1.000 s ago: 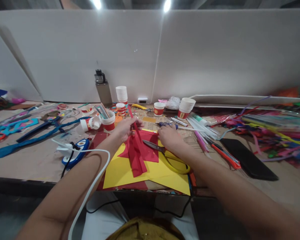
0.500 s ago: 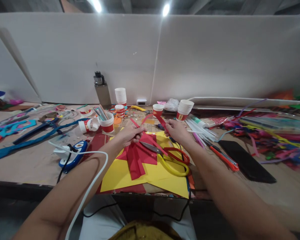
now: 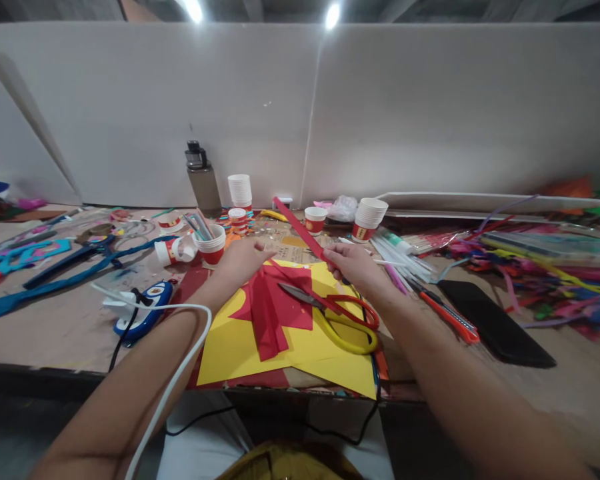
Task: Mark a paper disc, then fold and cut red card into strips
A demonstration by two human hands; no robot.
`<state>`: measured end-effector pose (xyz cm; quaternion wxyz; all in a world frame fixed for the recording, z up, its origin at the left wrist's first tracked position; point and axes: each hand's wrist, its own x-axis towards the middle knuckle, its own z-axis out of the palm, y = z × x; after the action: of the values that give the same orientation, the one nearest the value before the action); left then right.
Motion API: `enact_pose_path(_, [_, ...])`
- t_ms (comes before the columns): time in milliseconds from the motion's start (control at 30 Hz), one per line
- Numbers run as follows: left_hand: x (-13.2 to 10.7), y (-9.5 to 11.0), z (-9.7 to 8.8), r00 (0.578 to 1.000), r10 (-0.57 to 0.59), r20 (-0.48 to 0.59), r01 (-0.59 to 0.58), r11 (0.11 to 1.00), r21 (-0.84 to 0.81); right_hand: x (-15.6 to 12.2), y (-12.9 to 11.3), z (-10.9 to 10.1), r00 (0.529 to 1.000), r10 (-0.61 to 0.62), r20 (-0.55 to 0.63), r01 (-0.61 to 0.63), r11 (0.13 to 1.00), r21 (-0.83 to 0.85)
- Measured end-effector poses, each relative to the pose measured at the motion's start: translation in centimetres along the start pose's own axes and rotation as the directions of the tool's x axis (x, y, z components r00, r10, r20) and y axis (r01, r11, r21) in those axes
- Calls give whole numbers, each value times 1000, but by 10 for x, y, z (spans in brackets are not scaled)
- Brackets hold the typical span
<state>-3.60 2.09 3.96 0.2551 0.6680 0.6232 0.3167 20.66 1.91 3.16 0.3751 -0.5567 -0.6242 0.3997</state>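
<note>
My right hand point(image 3: 347, 262) pinches a red paper strip point(image 3: 300, 228), which slants up and to the left over the table. My left hand point(image 3: 245, 259) hovers by the left edge of the red paper, with no strip visible in it and its fingertips partly hidden. Below my hands, red paper pieces point(image 3: 297, 313) and a folded red piece point(image 3: 269, 327) lie on yellow paper sheets point(image 3: 230, 363). Scissors with one red and one yellow handle point(image 3: 355, 343) rest on the paper, blades pointing left. Another thin red strip lies near the blades.
Paper cups point(image 3: 370, 217), one cup holding sticks point(image 3: 211, 248), and a bottle point(image 3: 204, 187) stand behind. To the right are a utility knife point(image 3: 450, 317), a black phone point(image 3: 495, 320) and colourful strips. A white cable point(image 3: 180, 360) crosses my left forearm; a blue-white device point(image 3: 145, 317) sits left.
My left hand has let go of the red strip and drawn back slightly left. In my right hand, the strip now extends up and left, straighter than before.
</note>
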Motion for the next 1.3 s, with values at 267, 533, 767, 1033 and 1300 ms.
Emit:
enact_pose_path(267, [-18, 21, 38, 960, 105, 260, 145, 606, -782, -28, -23, 24, 989, -89, 122, 89, 996, 10])
enact_pose_path(533, [-17, 24, 40, 999, 15, -43, -46, 377, -925, -36, -28, 36, 987, -145, 69, 121, 953, 278])
enact_pose_path(767, [-22, 27, 42, 997, 73, 31, 9, 284, -959, -36, -25, 34, 984, -176, 18, 164, 946, 279])
enact_pose_path(1033, [-26, 27, 44, 994, 102, 47, 15, 297, -955, -33, -19, 35, 975, -218, -55, 223, 912, 345])
enact_pose_path(1300, [-26, 32, 43, 1000, 9, -2, -4, 212, -977, -40, -25, 31, 942, -307, -136, 330, 922, 202])
